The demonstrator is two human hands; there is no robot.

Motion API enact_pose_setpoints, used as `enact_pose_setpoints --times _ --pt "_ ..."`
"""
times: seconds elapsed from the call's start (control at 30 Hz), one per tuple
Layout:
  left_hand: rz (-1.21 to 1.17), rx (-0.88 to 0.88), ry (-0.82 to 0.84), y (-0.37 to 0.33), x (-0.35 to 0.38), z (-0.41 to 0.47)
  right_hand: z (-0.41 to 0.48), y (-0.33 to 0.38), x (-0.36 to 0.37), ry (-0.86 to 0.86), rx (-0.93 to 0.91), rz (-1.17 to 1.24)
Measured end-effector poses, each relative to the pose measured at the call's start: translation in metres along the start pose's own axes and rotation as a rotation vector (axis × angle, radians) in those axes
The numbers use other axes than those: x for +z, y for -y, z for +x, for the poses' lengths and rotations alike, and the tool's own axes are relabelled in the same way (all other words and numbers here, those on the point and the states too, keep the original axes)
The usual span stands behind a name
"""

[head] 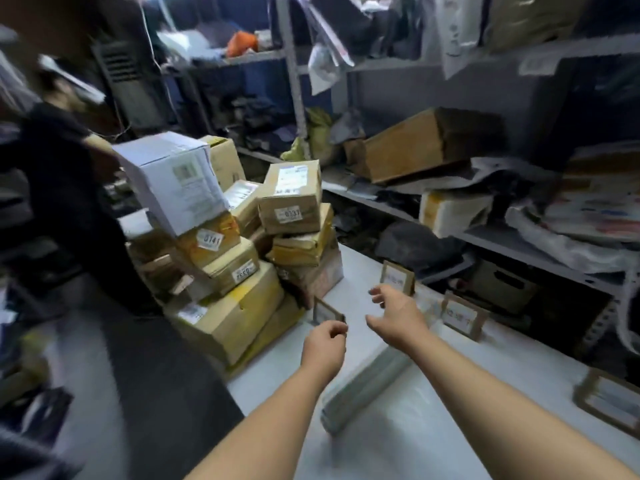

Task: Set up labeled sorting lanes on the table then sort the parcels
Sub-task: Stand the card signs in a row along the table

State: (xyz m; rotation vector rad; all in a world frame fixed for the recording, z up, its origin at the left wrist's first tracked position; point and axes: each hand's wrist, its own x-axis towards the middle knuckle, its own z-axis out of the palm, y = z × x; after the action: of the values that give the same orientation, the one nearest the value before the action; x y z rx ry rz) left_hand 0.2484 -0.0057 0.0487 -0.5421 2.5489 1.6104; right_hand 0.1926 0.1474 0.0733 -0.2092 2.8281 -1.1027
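Note:
A tall heap of cardboard parcels (228, 258) with numbered stickers fills the far left end of the white table (450, 427); a white box (169, 178) leans on top. Several framed label signs stand along the table's right edge, such as one sign (397, 277), a second sign (462, 317) and a third sign (609, 401). My left hand (323, 344) is curled at the corner of a small framed sign (325, 311) beside the parcels; whether it grips the frame is unclear. My right hand (394, 313) hovers open above the table. A grey plastic-wrapped flat parcel (367, 389) lies under my forearms.
Metal shelving (519, 251) on the right holds bags, mailers and a tilted brown box (415, 147). A person in dark clothes (65, 202) stands at the left beyond the parcel heap. More shelves with clutter stand at the back. Dark floor lies left of the table.

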Motion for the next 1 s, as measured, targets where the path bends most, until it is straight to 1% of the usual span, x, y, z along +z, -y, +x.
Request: enact_pose_setpoints --times 0.1,0.2,0.3,0.4,0.5,0.6,0.7,0.8,0.93,1.0 --pt "-0.1 -0.06 -0.026 0.019 -0.035 0.036 0.041 0.032 0.046 0.103 0.017 -0.146" --pt "-0.145 -0.081 0.035 0.035 -0.053 0.077 0.083 0.043 0.086 0.18 0.083 -0.224" --pt "-0.151 -0.13 0.079 0.055 -0.061 0.122 0.118 0.035 0.115 0.245 0.194 -0.326" --pt "-0.133 -0.164 0.109 0.07 -0.064 0.155 0.145 0.021 0.139 0.255 0.286 -0.41" --pt "-0.105 -0.172 0.157 0.082 -0.063 0.176 0.159 0.01 0.157 0.312 0.35 -0.439" --pt "-0.119 -0.203 0.178 0.09 -0.057 0.183 0.163 0.003 0.169 0.296 0.371 -0.435" --pt "-0.088 -0.197 0.237 0.089 -0.052 0.183 0.161 0.009 0.164 0.276 0.326 -0.437" --pt "-0.071 -0.18 0.209 0.077 -0.05 0.182 0.158 0.016 0.145 0.246 0.25 -0.407" --pt "-0.029 -0.178 0.222 0.044 -0.054 0.163 0.142 0.028 0.097 0.172 0.171 -0.256" --pt "-0.062 -0.186 0.223 0.026 -0.052 0.147 0.127 0.033 0.068 0.11 0.117 -0.211"
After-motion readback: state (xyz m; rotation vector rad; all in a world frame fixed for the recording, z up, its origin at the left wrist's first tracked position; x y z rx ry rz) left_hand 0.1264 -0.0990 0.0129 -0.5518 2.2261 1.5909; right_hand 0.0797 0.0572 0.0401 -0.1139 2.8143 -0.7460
